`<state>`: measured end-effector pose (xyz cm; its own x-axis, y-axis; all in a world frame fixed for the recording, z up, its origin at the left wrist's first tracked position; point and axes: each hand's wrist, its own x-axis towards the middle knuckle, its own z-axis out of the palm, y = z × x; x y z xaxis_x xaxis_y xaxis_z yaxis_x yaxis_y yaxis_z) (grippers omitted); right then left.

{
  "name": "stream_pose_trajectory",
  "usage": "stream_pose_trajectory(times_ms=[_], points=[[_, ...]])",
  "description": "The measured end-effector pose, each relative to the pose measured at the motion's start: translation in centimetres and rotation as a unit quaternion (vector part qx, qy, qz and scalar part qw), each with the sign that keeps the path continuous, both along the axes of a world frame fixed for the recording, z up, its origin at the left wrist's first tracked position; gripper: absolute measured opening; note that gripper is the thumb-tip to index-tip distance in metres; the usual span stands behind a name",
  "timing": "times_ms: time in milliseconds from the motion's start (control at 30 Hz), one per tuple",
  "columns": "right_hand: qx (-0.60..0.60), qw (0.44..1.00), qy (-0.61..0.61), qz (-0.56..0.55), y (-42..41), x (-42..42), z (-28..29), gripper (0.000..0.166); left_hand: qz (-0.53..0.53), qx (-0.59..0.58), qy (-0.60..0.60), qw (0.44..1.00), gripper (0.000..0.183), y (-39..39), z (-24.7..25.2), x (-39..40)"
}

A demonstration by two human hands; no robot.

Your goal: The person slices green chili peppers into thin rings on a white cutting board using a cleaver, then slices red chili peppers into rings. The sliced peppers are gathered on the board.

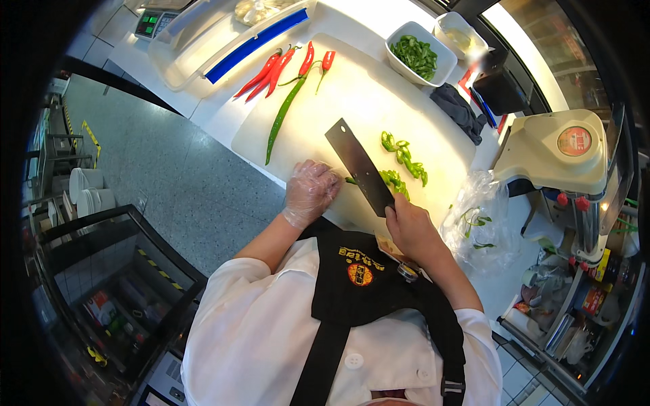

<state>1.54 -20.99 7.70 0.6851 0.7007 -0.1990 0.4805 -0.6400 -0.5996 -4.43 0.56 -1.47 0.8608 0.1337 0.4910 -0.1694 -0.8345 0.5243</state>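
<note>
A clear plastic glove covers my left hand [314, 190], whose fingers are curled at the near edge of the white cutting board [350, 96]. From them a short end of green chili pepper [350, 180] pokes out toward the blade; the rest is hidden. My bare right hand [412, 223] grips a cleaver [359, 165], its blade slanting over the board beside that pepper. Just right of the blade lie sliced green chili rings [393, 181], with another row of rings [404, 155] farther off. A whole green chili [284, 116] and several red chilies [269, 73] rest toward the board's far left.
A white bowl of cut green pieces [414, 57] and a second white tub [459, 35] stand behind the board. Nearby are a dark cloth [457, 109], a beige machine [553, 147] and a plastic bag with green scraps [477, 223]. A clear container [188, 61] stands at the far left.
</note>
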Motion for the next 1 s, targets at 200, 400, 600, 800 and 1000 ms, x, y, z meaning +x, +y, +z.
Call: stream_pose_trajectory(times_ms=[200,400,600,800,1000], points=[[-0.023,1.000,0.008,0.005,0.5,0.3,0.2,0.018,-0.003,-0.005,0.030,1.000,0.014,-0.1,-0.2,-0.2],[-0.049,0.999,0.021,0.009,1.0,0.4,0.8,0.017,-0.011,-0.002,0.033,0.999,0.016,0.0,-0.1,-0.2],[-0.057,0.997,0.053,-0.007,1.7,0.9,0.4,0.019,-0.016,-0.003,0.023,1.000,0.016,-0.1,-0.4,-0.2],[-0.059,0.997,0.034,-0.044,2.3,0.7,-1.5,0.020,-0.030,0.004,0.022,0.999,0.014,0.1,-0.4,0.0],[-0.052,0.998,-0.033,-0.021,-0.6,4.0,-1.2,0.019,-0.063,0.012,0.113,0.992,0.012,0.9,1.2,0.3]])
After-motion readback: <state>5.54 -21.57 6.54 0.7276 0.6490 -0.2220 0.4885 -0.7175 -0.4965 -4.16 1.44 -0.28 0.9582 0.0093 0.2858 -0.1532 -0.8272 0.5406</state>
